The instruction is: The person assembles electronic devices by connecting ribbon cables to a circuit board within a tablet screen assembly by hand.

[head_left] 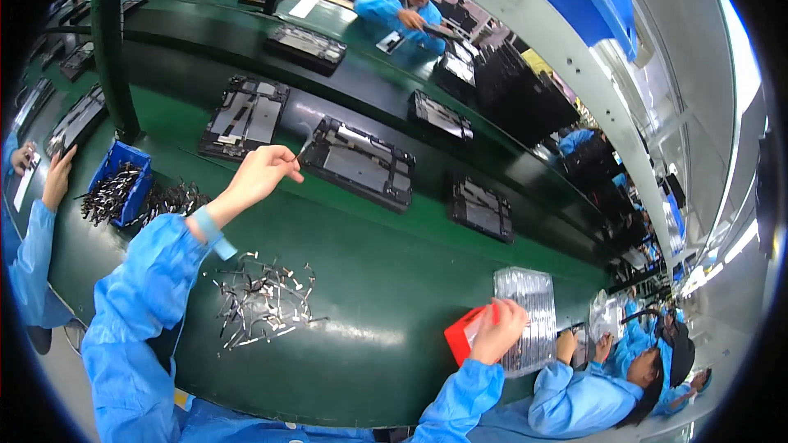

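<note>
My left hand [256,179], with a blue band on its wrist, is raised over the bench. Its thumb and forefinger are pinched on a small, thin flex cable [304,148], beside the left end of an opened black tablet housing [355,166]. My right hand [501,331] is at a small red box [462,336] with a pale inside, its fingers bent together over the rim. What those fingers hold, if anything, is hidden. Right beside it lies a clear ribbed plastic tray [535,299]. Between my arms is a loose pile of small flex cables [264,302].
A blue bin [141,166] heaped with dark cables stands at left, more spilled beside it. Other opened housings [245,119] [481,207] line the green bench [369,377]. A dark green post [109,49] rises at far left. Co-workers in blue sit on both sides and opposite.
</note>
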